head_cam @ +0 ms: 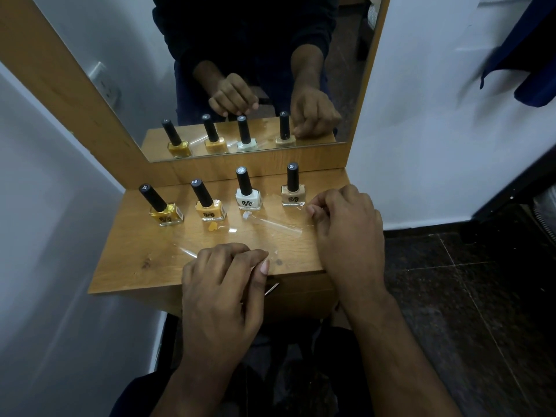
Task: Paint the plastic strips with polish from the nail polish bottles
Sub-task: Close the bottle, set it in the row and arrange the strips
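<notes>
A small wooden shelf [132,260] juts out below a wood-framed mirror. Four capped nail polish bottles stand in a row along its back: a dark yellow bottle [165,212] at 9 o'clock, an orange bottle [209,206] next, a white bottle [248,195] near 12, and a beige bottle [292,192] toward 2. Clear plastic strips [279,225] lie flat in front of them, seemingly overlapping; an orange polish dab [213,226] and a white polish dab [246,214] sit on them.

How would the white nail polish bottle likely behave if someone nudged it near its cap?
The white nail polish bottle would probably tip rather than slide: its tall black cap rises above a small square base. It looks like glass, so likely heavy for its size and breakable. It could land on the clear plastic strip lying beside it.
</notes>
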Demonstrator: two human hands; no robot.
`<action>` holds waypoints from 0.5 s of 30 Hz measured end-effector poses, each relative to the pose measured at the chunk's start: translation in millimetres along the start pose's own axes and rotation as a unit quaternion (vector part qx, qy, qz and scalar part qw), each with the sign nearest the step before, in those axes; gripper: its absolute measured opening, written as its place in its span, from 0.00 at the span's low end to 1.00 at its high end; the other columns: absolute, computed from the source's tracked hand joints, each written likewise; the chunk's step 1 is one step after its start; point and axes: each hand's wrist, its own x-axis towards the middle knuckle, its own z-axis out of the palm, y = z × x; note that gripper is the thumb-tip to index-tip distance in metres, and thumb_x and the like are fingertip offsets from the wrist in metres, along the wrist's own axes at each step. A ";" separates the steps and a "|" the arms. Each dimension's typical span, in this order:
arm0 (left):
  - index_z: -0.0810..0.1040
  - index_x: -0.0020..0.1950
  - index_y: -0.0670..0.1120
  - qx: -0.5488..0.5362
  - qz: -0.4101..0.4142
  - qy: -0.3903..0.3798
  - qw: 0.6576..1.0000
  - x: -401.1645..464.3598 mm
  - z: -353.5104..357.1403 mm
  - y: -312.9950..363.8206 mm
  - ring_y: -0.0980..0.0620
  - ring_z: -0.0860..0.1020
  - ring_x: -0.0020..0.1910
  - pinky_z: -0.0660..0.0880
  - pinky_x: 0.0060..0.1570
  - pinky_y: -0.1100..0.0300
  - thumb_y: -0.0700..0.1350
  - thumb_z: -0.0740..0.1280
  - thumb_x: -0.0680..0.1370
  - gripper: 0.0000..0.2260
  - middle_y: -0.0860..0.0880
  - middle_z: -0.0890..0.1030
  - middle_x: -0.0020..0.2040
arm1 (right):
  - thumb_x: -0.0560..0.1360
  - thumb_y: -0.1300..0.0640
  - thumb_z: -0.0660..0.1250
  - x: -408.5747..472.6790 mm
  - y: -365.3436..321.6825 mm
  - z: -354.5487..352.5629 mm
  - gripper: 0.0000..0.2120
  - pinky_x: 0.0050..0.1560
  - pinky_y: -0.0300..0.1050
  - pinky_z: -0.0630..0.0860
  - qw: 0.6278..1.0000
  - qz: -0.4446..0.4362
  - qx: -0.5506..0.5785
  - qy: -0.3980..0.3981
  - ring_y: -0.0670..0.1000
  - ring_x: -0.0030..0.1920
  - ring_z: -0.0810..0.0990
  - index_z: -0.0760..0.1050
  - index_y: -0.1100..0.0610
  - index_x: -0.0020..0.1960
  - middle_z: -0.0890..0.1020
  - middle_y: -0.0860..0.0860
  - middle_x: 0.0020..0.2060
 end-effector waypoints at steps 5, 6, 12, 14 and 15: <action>0.85 0.53 0.43 -0.003 0.001 -0.002 1.000 -1.8 -0.3 -2.4 0.47 0.78 0.51 0.69 0.52 0.50 0.47 0.64 0.82 0.12 0.47 0.82 0.51 | 0.82 0.48 0.65 11.1 2.4 -3.7 0.08 0.54 0.47 0.63 0.998 -0.037 -0.040 -0.008 0.51 0.56 0.72 0.80 0.49 0.55 0.78 0.48 0.53; 0.85 0.53 0.43 -0.002 0.001 -0.003 1.000 -2.2 -0.3 -3.0 0.47 0.78 0.52 0.69 0.52 0.51 0.47 0.64 0.82 0.12 0.47 0.82 0.51 | 0.81 0.48 0.65 11.8 2.2 -4.0 0.08 0.54 0.47 0.63 0.998 -0.040 -0.044 -0.005 0.51 0.56 0.72 0.80 0.49 0.55 0.78 0.49 0.52; 0.84 0.53 0.43 -0.004 -0.001 -0.004 1.000 -1.9 1.0 -5.0 0.47 0.78 0.51 0.68 0.53 0.51 0.47 0.64 0.82 0.12 0.47 0.82 0.51 | 0.81 0.49 0.66 11.6 3.9 -2.2 0.08 0.54 0.47 0.62 0.998 -0.042 -0.041 -0.005 0.51 0.56 0.72 0.81 0.50 0.55 0.79 0.49 0.53; 0.85 0.53 0.43 -0.003 -0.002 -0.005 1.000 -1.4 1.3 -4.9 0.47 0.78 0.52 0.68 0.53 0.52 0.47 0.64 0.82 0.12 0.47 0.82 0.51 | 0.81 0.48 0.66 11.7 4.9 -1.9 0.08 0.54 0.46 0.62 0.998 -0.041 -0.040 -0.005 0.51 0.57 0.72 0.81 0.49 0.55 0.78 0.49 0.53; 0.85 0.54 0.43 -0.002 -0.002 -0.006 1.000 -1.4 1.5 -4.9 0.47 0.78 0.52 0.67 0.53 0.52 0.47 0.64 0.82 0.12 0.47 0.82 0.51 | 0.81 0.48 0.66 11.4 5.4 -1.3 0.08 0.54 0.46 0.61 0.998 -0.042 -0.038 -0.002 0.51 0.57 0.72 0.81 0.49 0.55 0.78 0.48 0.53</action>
